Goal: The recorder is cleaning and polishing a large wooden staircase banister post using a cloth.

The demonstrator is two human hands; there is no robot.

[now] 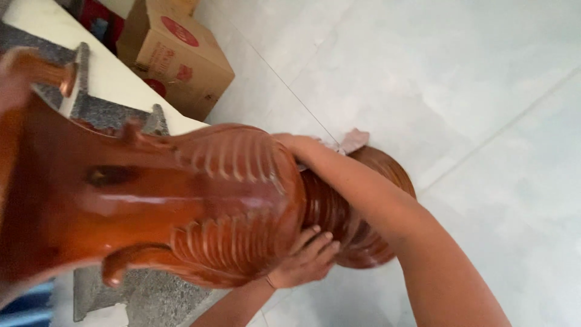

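Head cam: we've got a big glossy brown carved wooden stand [181, 206] tilted over pale floor tiles [472, 91], our left hand [305, 257] cupped flat under its ribbed neck, fingers spread. Right hand [296, 145] is laid over the top w/ a pinkish cloth [354, 139] just beyond; grip can't tell. Cardboard box [175, 54] sits behind, near a grey stone bench [103, 112].

left hand [305, 260]: bare, palm pressed flat, fingers [315, 239] spread and pointing up-right
left wrist: thin band around it, forearm running down toward the lower edge
right hand [293, 144]: mostly hidden, only the back and wrist show
right arm: bare, stretched from the lower right corner up-left, elbow nearly straight
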